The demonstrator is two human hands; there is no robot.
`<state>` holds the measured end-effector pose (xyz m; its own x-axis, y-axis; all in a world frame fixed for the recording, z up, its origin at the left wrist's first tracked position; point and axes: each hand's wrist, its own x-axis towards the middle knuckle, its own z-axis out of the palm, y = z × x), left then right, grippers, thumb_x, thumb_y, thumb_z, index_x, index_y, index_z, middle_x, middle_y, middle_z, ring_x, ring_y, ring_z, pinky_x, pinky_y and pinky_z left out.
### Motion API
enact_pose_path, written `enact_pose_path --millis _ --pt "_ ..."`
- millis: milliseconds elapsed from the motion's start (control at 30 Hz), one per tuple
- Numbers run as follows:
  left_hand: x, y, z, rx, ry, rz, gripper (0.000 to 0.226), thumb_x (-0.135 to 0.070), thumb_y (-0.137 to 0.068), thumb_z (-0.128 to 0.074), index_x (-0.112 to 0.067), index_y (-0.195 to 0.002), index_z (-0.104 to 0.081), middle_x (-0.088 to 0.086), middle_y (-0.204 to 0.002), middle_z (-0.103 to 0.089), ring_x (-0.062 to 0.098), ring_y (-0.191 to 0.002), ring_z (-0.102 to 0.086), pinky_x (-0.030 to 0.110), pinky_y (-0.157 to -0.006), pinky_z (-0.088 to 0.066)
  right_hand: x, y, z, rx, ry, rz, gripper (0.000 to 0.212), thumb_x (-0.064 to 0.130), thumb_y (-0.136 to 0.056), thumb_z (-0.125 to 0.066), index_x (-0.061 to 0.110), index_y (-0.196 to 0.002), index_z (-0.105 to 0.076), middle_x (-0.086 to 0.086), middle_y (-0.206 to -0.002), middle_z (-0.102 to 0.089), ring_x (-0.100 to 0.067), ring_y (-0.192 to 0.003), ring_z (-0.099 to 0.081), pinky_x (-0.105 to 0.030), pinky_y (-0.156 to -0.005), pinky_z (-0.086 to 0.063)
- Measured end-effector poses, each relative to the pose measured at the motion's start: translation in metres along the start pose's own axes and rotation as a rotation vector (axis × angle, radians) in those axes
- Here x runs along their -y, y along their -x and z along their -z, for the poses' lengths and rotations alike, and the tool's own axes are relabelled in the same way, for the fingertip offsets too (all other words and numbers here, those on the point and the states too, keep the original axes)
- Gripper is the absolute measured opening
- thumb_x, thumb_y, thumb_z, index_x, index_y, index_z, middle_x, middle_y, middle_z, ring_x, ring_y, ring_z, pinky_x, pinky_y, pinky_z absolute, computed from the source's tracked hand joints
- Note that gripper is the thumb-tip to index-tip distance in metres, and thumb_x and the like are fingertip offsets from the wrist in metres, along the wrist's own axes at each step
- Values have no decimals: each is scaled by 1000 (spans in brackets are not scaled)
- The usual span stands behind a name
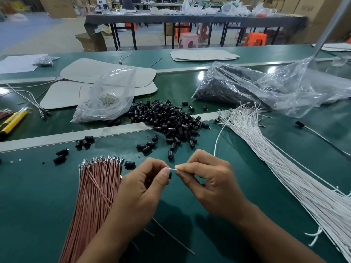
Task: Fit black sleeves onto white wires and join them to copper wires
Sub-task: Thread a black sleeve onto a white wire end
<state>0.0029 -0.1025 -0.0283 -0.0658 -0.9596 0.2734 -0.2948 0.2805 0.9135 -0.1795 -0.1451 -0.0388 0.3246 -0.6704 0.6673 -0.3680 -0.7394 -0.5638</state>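
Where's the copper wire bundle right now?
Head view, lower left: the copper wire bundle lies on the green table, directly left of the left hand, with the black sleeve pile beyond it to the right.

Glossy green table [228, 205], crinkly clear plastic bags [106, 97], matt black plastic sleeves [171, 120], smooth-coated white wires [266, 149] and copper wires [95, 186]

A thin white wire [172, 169] is bridging the left hand [144, 186] and right hand [209, 183] above the green table [218, 221]. The bundle of copper-coloured wires [95, 196] is lying to their left, the bundle of white wires [284, 168] to their right, and the pile of black plastic sleeves [171, 120] behind them. A clear plastic bag [106, 99] is sitting at the pile's left edge.
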Motion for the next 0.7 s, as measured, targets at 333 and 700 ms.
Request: enact_pose_path --millis 333,700 --pt "3 -2 8 59 -254 -97 9 -32 -91 -58 -32 -83 -59 -6 -76 -61 17 -61 -58 31 -52 -48 -6 -2 8 151 92 -50 15 17 -95 -65 7 -88 -73 1 -82 -56 -17 -77 -51 -32 -68 -45" --pt "3 -1 6 63 -167 0 23 -50 -86 -51 -28 -80 -57 7 -65 -59 23 -53 -55 42 -51 -47 -3 -3 6 89 218 74 15 13 -96 -64 2 -88 -70 -4 -82 -55 -19 -76 -48 -27 -68 -44"
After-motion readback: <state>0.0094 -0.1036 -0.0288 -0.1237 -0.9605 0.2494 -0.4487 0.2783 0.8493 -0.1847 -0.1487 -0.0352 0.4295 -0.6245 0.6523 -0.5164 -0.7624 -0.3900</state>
